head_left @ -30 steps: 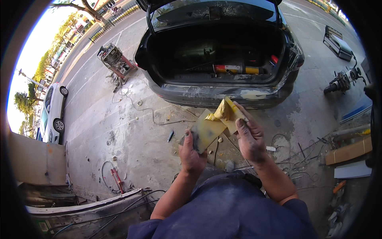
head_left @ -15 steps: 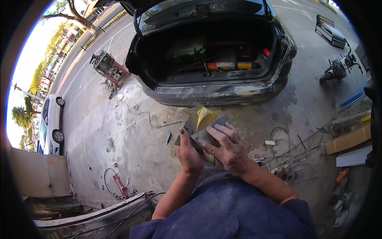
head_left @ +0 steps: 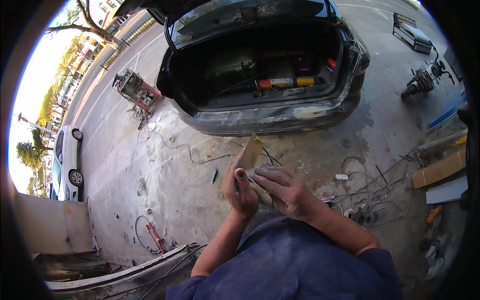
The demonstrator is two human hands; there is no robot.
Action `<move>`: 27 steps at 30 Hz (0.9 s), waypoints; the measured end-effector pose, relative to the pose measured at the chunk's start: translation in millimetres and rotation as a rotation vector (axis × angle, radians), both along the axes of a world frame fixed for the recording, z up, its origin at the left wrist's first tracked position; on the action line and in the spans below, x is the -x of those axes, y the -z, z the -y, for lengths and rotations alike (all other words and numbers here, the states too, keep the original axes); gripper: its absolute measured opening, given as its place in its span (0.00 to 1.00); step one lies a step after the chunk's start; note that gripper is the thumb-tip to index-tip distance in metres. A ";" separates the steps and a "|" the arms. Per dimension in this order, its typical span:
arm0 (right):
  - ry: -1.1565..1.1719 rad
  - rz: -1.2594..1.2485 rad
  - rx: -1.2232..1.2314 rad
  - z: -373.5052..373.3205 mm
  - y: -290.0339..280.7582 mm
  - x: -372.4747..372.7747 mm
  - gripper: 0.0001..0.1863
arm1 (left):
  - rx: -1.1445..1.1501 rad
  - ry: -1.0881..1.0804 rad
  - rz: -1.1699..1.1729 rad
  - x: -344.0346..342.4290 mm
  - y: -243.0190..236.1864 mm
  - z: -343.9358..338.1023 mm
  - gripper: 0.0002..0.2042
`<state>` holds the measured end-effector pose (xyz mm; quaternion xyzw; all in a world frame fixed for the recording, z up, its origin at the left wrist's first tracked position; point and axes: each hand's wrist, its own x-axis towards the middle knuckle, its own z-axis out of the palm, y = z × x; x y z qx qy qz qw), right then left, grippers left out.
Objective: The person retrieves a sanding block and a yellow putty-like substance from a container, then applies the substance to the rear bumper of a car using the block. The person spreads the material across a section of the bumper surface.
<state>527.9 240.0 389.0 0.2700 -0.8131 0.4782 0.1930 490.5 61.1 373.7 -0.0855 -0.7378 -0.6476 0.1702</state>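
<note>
My left hand (head_left: pixel 242 196) is wrapped round a thin flat putty board (head_left: pixel 251 153), which is tilted steeply so that its tan, smeared face and narrow edge show. Its thumb stands up, the tip dark with dirt. Against the board my right hand (head_left: pixel 289 192) lies with fingers together, closed over a grey flat spreader that is almost hidden beneath them. A yellowish strip shows low between the two palms. Beyond both hands is the rear bumper (head_left: pixel 270 120) of a dark car with patches of pale filler on it.
The car's trunk (head_left: pixel 215 92) is open, with a red and yellow tube (head_left: pixel 282 83) inside. A hose, cables and a small pen-like item (head_left: pixel 214 175) lie on the dusty floor. A loose bumper (head_left: pixel 135 272) is near left; a cardboard box (head_left: pixel 440 171) is at right.
The board has turned from nearly flat to steeply tilted, and its yellow putty no longer shows on top. My right hand has drawn slightly down, its spreader now mostly hidden.
</note>
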 end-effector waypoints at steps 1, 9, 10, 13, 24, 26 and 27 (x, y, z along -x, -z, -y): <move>-0.044 0.031 0.019 -4.0 4.6 0.2 0.25 | 0.015 -0.049 -0.066 2.4 -1.3 -0.6 0.28; 0.013 0.347 0.866 -24.3 -13.4 23.8 0.22 | -0.677 0.084 0.389 -10.2 -15.8 9.6 0.24; -0.030 0.421 1.052 -20.4 -15.4 23.8 0.22 | -0.707 0.095 0.411 -11.2 -16.0 9.5 0.23; 0.055 0.153 0.524 -6.7 2.0 16.4 0.24 | -0.799 0.121 0.478 -14.0 -15.1 9.2 0.23; 0.275 -0.233 -0.157 5.2 -13.7 12.4 0.27 | -0.701 0.100 0.327 -13.1 -19.3 -0.1 0.24; 0.211 -0.235 -0.273 12.3 -11.7 -2.4 0.28 | -0.703 0.088 0.323 -7.4 -13.0 5.5 0.26; 0.143 -0.187 -0.259 11.7 -7.5 -5.3 0.27 | -0.660 0.073 0.287 -2.3 -10.4 10.0 0.26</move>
